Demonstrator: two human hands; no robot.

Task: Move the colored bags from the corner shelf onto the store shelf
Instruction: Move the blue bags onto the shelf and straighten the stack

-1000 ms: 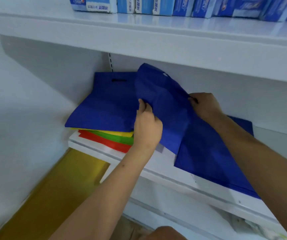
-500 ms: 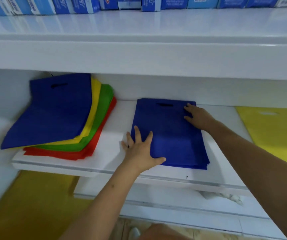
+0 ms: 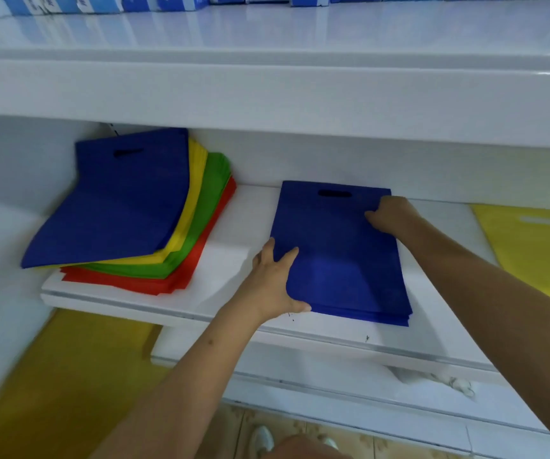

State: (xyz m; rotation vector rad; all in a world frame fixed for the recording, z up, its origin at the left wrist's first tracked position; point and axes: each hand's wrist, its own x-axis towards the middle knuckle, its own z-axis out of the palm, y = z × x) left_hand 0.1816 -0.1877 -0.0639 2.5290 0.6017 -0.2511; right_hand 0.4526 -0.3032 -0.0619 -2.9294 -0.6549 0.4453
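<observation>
Blue bag stack (image 3: pixel 340 260) is lying flat on the white store shelf (image 3: pixel 234 260), handle cutout toward the back wall. It is being squared from both sides. Left edge is being pressed by the left hand (image 3: pixel 275 283), fingers straight and spread, thumb at the front corner, nothing gripped. Right edge near the top is being held by the right hand (image 3: pixel 389 215), fingers curled at the stack's edge. Remaining fanned pile (image 3: pixel 127 210), blue over yellow, green, red, is sitting in the corner to the left, well apart. A yellow bag (image 3: pixel 532 246) is lying at far right.
</observation>
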